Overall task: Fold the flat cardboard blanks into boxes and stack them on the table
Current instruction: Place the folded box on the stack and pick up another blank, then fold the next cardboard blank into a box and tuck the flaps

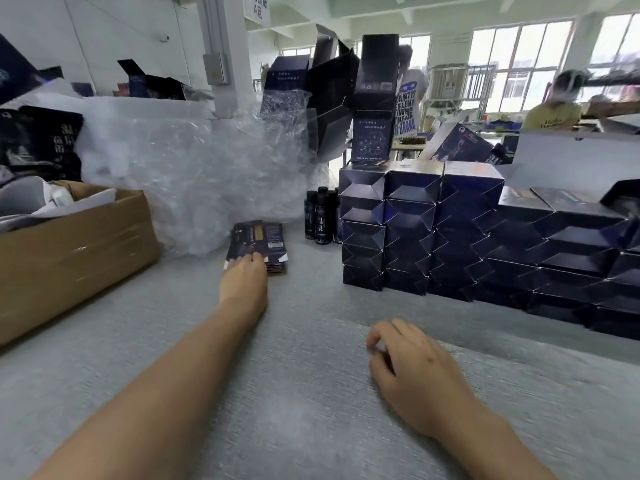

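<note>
A small pile of flat dark blue cardboard blanks [258, 242] lies on the grey table [304, 393], far from me at the middle. My left hand [244, 280] is stretched out to it, fingertips on the pile's near edge. Whether the fingers grip a blank is not visible. My right hand [412, 368] rests near me on the table, fingers loosely curled, holding nothing. Folded dark blue boxes [433, 237] are stacked several high in a wall at the right.
A brown carton [69, 251] with white packing stands at the left. Crumpled clear plastic wrap [194, 174] fills the back. Several dark bottles [320, 216] stand beside the box wall. Open dark boxes [372, 105] tower behind it. Two people are at the far right.
</note>
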